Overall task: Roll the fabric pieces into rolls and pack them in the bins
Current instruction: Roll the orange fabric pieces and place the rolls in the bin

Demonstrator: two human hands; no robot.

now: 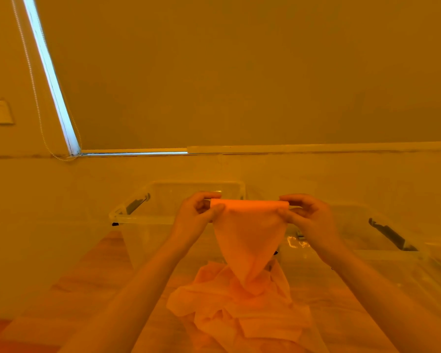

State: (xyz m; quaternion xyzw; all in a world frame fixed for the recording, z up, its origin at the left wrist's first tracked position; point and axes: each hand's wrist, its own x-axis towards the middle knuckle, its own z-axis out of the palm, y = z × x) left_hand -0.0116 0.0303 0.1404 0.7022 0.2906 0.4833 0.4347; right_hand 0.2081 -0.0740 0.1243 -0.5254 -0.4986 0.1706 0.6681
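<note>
An orange fabric piece (248,235) hangs in the air at the centre, its top edge wound into a short roll. My left hand (197,212) pinches the roll's left end and my right hand (307,217) pinches its right end. The loose tail narrows downward into a crumpled pile of orange fabric (237,309) on the wooden floor. Behind my hands stand two clear plastic bins, one on the left (143,212) and one on the right (382,240). Both look empty as far as I can see.
A pale wall with a drawn roller blind (239,72) rises behind the bins. A bead cord (33,85) hangs at the left beside a wall switch (0,112). Wooden floor (92,271) stretches to the left of the pile.
</note>
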